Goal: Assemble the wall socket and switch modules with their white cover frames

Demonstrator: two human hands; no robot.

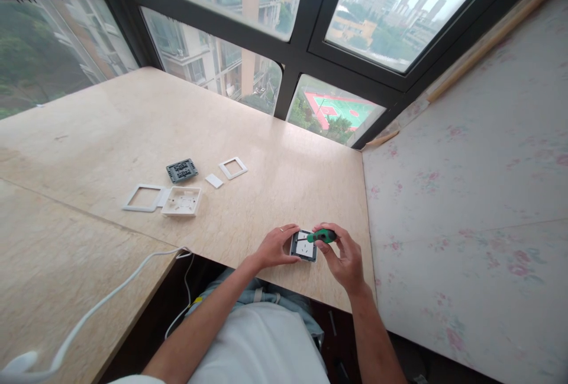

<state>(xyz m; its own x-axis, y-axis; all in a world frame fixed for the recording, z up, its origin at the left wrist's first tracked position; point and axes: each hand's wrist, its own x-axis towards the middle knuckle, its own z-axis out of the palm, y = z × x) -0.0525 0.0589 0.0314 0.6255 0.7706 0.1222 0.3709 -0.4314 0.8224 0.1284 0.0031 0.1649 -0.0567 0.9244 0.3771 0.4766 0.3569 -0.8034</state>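
Note:
Close to the counter's front edge lies a wall socket (305, 248) with a white face and a dark surround. My left hand (276, 248) grips it from the left, thumb at the near side and fingers at the far side. In my right hand (347, 257) is a screwdriver (322, 235) with a green and black handle. Its shaft points left, with the tip at the upper left part of the socket. Whether the tip sits in a screw is too small to tell.
Left on the counter (284, 177) are a white back box (181, 202), a larger white frame (142, 197), a dark socket module (181, 170), a small white plate (214, 181) and a smaller white frame (233, 167). A white cable (110, 295) crosses the near left. A papered wall (465, 206) bounds the right.

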